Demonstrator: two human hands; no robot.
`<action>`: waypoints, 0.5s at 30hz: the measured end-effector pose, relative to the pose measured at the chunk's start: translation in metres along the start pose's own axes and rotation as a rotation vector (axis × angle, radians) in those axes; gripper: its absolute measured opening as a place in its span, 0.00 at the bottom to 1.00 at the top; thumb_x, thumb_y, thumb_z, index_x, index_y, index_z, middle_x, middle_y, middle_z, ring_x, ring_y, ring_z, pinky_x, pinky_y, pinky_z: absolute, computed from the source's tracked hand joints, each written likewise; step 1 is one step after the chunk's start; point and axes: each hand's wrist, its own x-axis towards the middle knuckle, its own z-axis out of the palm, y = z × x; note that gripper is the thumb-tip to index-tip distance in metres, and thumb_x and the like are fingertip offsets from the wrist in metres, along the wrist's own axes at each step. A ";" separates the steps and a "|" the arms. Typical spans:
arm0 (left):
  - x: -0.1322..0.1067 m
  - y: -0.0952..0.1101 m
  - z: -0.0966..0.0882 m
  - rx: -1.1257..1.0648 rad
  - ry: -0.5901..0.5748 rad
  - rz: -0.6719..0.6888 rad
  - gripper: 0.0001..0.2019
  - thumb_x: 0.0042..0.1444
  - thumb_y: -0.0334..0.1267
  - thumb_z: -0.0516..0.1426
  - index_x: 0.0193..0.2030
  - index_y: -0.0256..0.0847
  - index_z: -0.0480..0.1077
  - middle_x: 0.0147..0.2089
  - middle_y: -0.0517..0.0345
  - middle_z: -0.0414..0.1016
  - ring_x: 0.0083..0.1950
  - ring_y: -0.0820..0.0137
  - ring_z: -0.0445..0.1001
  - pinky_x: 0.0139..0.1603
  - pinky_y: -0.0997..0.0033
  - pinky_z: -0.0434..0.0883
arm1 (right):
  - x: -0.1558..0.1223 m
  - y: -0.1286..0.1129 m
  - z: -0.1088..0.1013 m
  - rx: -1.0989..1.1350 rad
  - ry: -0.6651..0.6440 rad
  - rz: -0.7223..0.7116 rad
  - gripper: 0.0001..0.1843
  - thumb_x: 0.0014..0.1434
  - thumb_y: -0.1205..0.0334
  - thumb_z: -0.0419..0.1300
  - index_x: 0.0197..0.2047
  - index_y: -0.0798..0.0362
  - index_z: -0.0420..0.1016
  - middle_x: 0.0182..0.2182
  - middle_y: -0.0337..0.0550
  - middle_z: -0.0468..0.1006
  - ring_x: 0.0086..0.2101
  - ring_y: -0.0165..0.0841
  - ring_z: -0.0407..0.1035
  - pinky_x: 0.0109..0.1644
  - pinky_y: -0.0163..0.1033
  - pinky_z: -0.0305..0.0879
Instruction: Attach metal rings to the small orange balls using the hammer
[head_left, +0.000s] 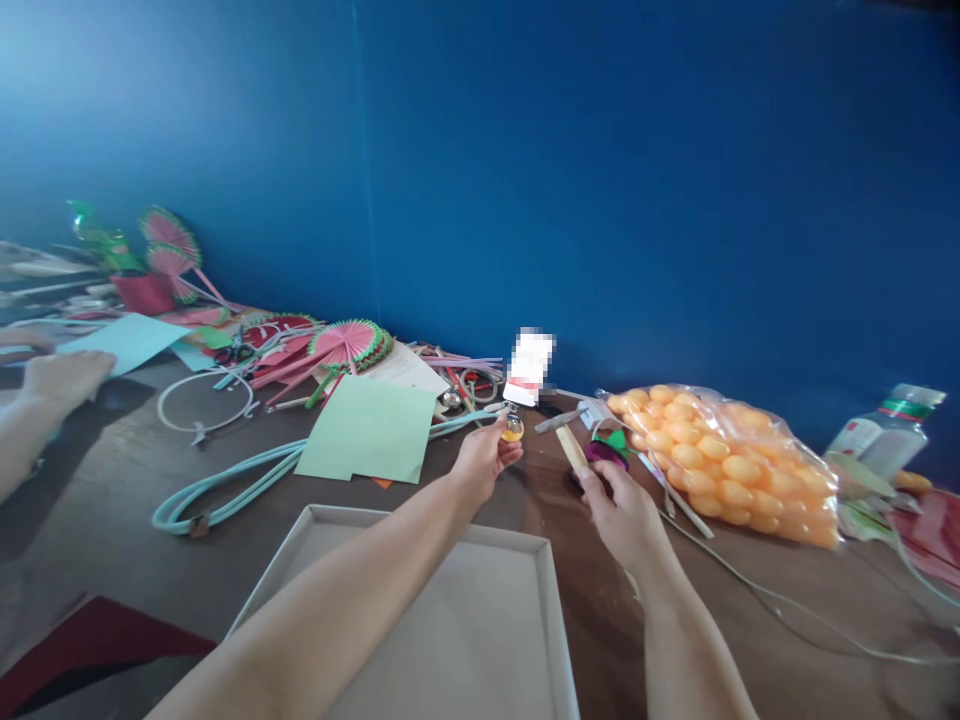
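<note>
With the fingers of the left hand (486,458) clamped on the shiny silver-and-yellow metallic ball (513,429) and those of the right hand (621,505) around the grey-headed, wooden-handled hammer (571,448), grip both firmly, fingertips clear of the hammer's head, over the brown tabletop (600,630).

No wording, number or brand can be read for certain. The clear bottle (906,450) at the right end of the counter (780,610) carries a white label (859,438) with a red patch on it, its lettering too blurred to make out. The upright white card or screen (531,362) by the blue wall (637,180) is pixelated, with a reddish band across its lower part and nothing legible. The white sheet (418,368) behind the pale green paper (367,428) seems to bear faint print, too small to read.
</note>
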 end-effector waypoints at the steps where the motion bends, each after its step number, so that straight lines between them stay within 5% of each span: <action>1: 0.000 0.000 0.000 -0.015 -0.009 -0.017 0.10 0.57 0.39 0.56 0.33 0.32 0.69 0.27 0.54 0.70 0.26 0.77 0.70 0.33 0.74 0.73 | -0.001 -0.003 0.001 0.006 0.042 -0.033 0.14 0.61 0.51 0.49 0.32 0.51 0.69 0.29 0.44 0.76 0.31 0.36 0.70 0.33 0.37 0.61; 7: -0.003 -0.001 -0.002 -0.081 -0.022 -0.037 0.09 0.57 0.38 0.57 0.32 0.32 0.69 0.28 0.52 0.71 0.26 0.76 0.71 0.33 0.74 0.73 | -0.008 -0.015 0.013 -0.053 0.221 -0.279 0.11 0.63 0.55 0.49 0.36 0.52 0.66 0.33 0.47 0.73 0.35 0.36 0.68 0.38 0.39 0.62; 15: -0.005 0.001 0.000 -0.105 -0.011 -0.050 0.07 0.55 0.37 0.58 0.31 0.35 0.69 0.26 0.54 0.71 0.25 0.77 0.71 0.32 0.76 0.72 | -0.012 -0.019 0.016 -0.180 0.199 -0.252 0.09 0.63 0.57 0.50 0.39 0.51 0.67 0.35 0.45 0.72 0.33 0.35 0.68 0.31 0.36 0.59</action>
